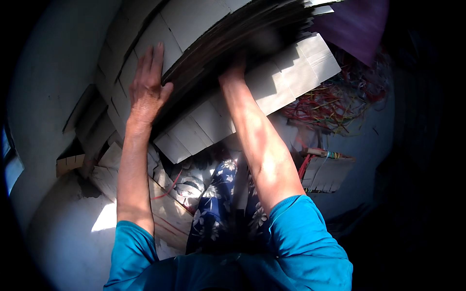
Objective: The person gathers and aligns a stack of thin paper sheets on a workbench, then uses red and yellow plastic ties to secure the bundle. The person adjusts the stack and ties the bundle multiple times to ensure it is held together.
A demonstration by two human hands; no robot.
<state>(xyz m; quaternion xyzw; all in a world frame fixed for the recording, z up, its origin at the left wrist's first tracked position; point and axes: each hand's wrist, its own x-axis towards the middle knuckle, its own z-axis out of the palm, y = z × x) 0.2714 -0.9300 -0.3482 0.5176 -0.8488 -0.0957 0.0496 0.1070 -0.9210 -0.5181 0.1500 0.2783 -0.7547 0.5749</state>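
My left hand (148,80) lies with its fingers stretched out on the pale face of a tilted stack of slotted cardboard pieces (194,22). Its thumb is spread toward the stack's dark edge. Below that edge, a strip of pale cardboard panels (211,119) slants up to the right. My right hand (236,70) reaches over this strip into the dark gap between it and the stack. Shadow hides the right fingers, so whether they grip anything does not show.
Right of the strip lies a tangle of red and yellow strapping bands (330,104), under a purple sheet (357,26). A small tied cardboard bundle (330,172) sits on the floor nearer me. More cardboard (92,128) leans by the pale wall (53,68) at left.
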